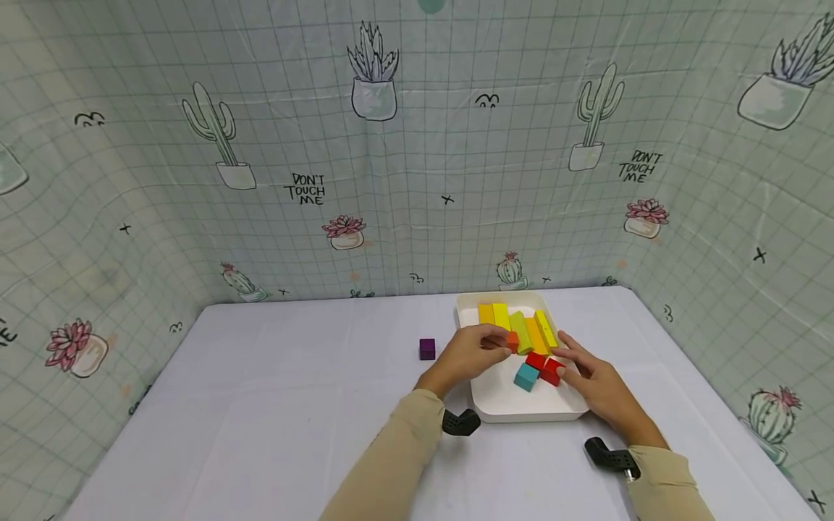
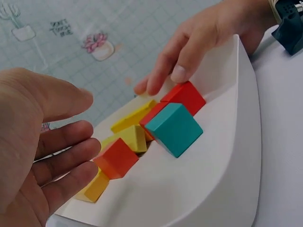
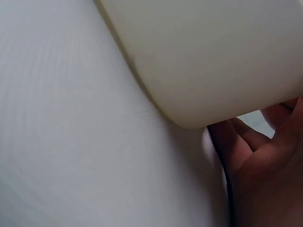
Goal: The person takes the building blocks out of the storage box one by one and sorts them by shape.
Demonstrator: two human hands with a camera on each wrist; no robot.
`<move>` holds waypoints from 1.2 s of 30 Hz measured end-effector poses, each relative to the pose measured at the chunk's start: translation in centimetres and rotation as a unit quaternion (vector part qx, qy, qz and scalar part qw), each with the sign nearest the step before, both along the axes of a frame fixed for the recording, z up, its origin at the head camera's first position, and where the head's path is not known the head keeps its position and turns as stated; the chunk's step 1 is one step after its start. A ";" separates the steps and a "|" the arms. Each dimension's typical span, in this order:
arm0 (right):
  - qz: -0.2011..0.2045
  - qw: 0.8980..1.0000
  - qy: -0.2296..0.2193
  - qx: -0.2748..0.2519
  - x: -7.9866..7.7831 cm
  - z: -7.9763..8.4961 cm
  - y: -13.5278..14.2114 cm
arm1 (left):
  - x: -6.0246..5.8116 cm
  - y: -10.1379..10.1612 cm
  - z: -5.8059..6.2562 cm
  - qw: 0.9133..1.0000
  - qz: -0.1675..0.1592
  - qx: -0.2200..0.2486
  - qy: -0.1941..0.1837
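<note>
My left hand (image 1: pixel 470 354) is over the left side of a white tray (image 1: pixel 521 407), its thumb apart from the fingers. Beside its fingertips is an orange cube (image 2: pixel 116 158); contact is hard to tell. My right hand (image 1: pixel 599 383) reaches over the tray's right rim, thumb tip at a red cube (image 1: pixel 552 372) and fingers by the yellow blocks. A second red cube (image 1: pixel 536 360) and a teal cube (image 1: pixel 526 377) lie against the first. Several yellow and yellow-green long blocks (image 1: pixel 521 333) lie side by side at the tray's far end. In the right wrist view, the tray's outer wall (image 3: pixel 203 61) hides the blocks.
A dark purple cube (image 1: pixel 426 349) sits on the white-covered table (image 1: pixel 260 405), left of the tray. Behind and at both sides hangs a grid-patterned cloth (image 1: pixel 417 145) printed with cacti. Each wrist wears a black camera mount (image 1: pixel 461 422).
</note>
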State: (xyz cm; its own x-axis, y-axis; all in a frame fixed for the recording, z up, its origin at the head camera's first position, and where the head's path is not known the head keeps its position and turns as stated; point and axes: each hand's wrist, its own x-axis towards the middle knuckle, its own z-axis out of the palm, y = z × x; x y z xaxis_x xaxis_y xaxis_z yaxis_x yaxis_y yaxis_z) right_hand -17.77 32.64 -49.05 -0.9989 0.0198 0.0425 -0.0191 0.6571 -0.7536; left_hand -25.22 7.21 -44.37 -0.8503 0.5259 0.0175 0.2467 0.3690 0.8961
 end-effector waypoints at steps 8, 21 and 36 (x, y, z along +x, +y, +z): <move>0.006 1.000 -0.008 -0.011 0.3 0.5 -0.2 | 0.0 0.3 -0.8 0.999 -0.005 -0.009 0.031; 0.012 1.000 -0.004 -0.003 -0.2 0.0 0.4 | 0.0 1.2 -0.9 0.996 -0.036 -0.069 0.045; 0.019 1.000 0.011 -0.018 0.0 0.3 0.2 | -0.1 2.2 -0.3 0.987 -0.081 -0.130 0.052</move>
State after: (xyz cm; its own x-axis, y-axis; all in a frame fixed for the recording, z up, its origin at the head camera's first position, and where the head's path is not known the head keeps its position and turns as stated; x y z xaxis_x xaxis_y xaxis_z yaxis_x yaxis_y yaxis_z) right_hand -17.77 32.88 -48.77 -0.9978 -0.0160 0.0641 -0.0599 0.6288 -0.7753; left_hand -25.33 9.40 -44.63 -0.7556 0.6529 -0.0526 0.4071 0.5310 0.7432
